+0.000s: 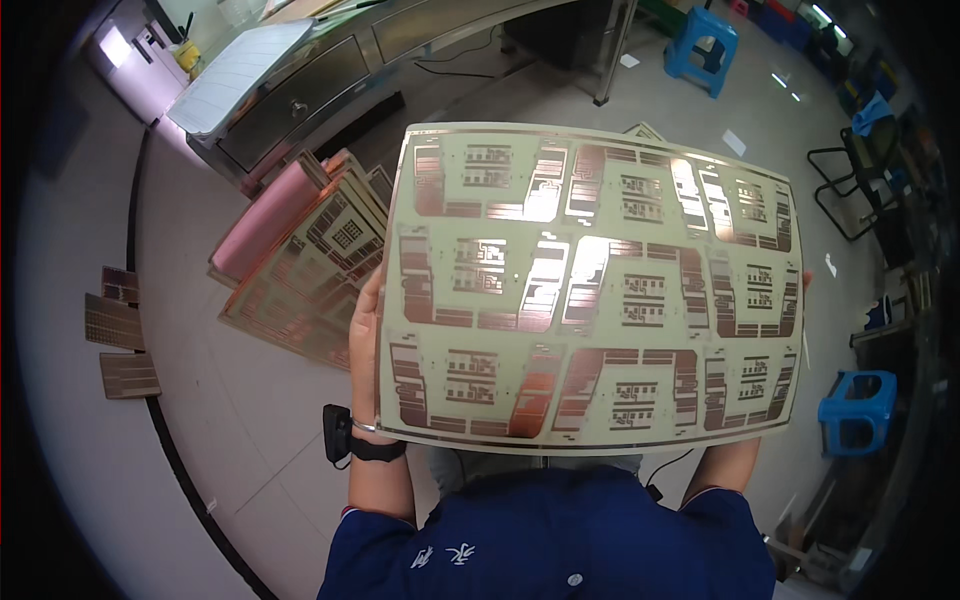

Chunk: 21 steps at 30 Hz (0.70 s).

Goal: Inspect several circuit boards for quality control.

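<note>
A large pale green circuit board panel (pixel 510 335) with shiny copper patterns is held up in front of my body, its patterned face toward me. My left hand (pixel 366 330) grips its left edge, with most of the fingers hidden behind the panel. Only a bit of my right hand (pixel 807 281) shows past the right edge; the rest lies behind the panel. Left of it, more copper-patterned panels (pixel 310 270) lean in a stack, together with a pink sheet or roll (pixel 270 215).
At the upper left stands a metal desk with drawers (pixel 290 105), carrying papers (pixel 245 75). Blue plastic stools (pixel 703 50) stand at the upper right and the right. A black-framed chair (pixel 850 175) is at the right. Small boards (pixel 130 375) lean by the left wall.
</note>
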Each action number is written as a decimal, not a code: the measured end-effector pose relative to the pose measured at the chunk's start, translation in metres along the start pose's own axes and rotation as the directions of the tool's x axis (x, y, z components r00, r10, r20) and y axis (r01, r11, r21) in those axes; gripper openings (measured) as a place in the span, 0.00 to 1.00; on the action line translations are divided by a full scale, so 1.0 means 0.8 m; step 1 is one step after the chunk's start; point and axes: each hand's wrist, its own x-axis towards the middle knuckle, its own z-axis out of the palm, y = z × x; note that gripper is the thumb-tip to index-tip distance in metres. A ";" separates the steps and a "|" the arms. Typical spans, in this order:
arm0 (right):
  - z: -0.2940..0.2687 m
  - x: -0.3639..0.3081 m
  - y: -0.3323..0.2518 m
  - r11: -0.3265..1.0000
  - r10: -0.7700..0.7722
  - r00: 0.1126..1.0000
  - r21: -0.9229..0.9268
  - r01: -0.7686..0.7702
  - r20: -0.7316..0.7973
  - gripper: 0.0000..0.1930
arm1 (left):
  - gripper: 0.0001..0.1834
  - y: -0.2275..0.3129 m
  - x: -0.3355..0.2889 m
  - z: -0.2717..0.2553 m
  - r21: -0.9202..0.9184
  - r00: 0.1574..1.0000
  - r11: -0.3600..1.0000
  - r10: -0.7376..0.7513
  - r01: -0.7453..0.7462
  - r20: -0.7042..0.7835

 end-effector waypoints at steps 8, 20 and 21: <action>-0.007 -0.020 0.003 0.982 0.187 0.980 -0.015 -0.189 -0.066 0.22 | 0.22 0.000 -0.017 -0.045 -0.164 0.969 0.955 -0.241 0.248 0.059; -0.021 0.006 -0.005 0.957 0.214 0.912 -0.111 -0.267 -0.350 0.24 | 0.22 -0.027 -0.017 -0.076 0.051 0.948 0.946 -0.319 0.319 -0.009; -0.017 -0.003 -0.008 0.956 0.226 0.908 -0.096 -0.276 -0.353 0.24 | 0.22 -0.030 -0.017 -0.072 0.053 0.949 0.948 -0.315 0.314 -0.001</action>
